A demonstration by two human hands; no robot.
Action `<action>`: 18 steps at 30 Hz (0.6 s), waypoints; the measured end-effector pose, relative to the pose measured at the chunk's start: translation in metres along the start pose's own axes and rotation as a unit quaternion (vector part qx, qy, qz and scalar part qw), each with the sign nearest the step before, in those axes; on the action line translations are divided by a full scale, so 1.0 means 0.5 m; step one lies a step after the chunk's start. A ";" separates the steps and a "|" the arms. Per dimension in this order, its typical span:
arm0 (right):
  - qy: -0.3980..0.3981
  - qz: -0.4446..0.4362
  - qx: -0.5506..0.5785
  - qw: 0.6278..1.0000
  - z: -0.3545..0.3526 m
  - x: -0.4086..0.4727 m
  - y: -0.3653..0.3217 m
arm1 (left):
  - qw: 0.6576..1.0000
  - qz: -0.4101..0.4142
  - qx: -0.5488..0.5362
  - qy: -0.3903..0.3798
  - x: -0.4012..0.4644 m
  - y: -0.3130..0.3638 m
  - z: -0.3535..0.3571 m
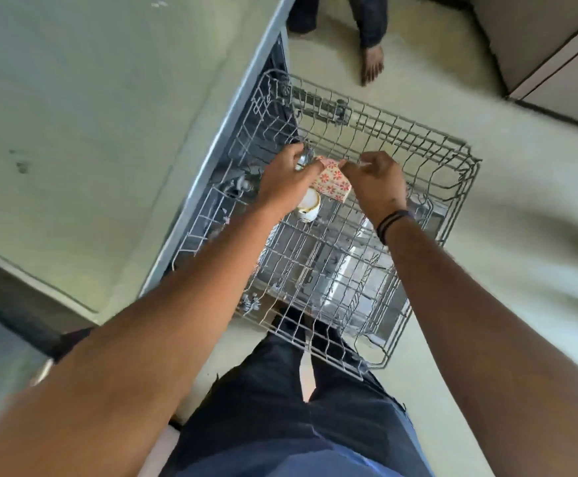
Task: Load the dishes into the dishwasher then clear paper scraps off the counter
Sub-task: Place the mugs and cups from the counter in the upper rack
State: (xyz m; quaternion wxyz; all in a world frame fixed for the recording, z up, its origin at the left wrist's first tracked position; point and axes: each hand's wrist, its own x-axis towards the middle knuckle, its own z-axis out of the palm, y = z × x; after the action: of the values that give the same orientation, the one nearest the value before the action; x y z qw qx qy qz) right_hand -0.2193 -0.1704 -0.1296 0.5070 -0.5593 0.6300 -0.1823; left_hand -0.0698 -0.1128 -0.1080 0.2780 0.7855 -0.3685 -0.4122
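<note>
Motion blur softens the frame edges. 1 wire rack extends at centre, holding 1 white cup. Above it, the left hand grips a shiny metal item, partly hidden. The right hand pinches 1 floral-patterned dish, fingers curled.

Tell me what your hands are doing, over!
Both hands hold the flowered dish over the rack. Cup already loaded. Nothing blocking.

Metal item mostly hidden in left hand grip
</note>
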 end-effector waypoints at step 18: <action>-0.233 -0.246 -0.053 0.939 0.337 -0.394 -0.401 | 0.938 -0.020 -0.151 0.312 -0.420 -0.101 -0.423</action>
State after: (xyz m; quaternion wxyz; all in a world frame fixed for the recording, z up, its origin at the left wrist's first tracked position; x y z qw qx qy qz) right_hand -0.0004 -0.0001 0.0451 0.5485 -0.7498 0.3457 -0.1319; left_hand 0.0469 0.1140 0.0544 0.4862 0.8305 -0.1811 -0.2029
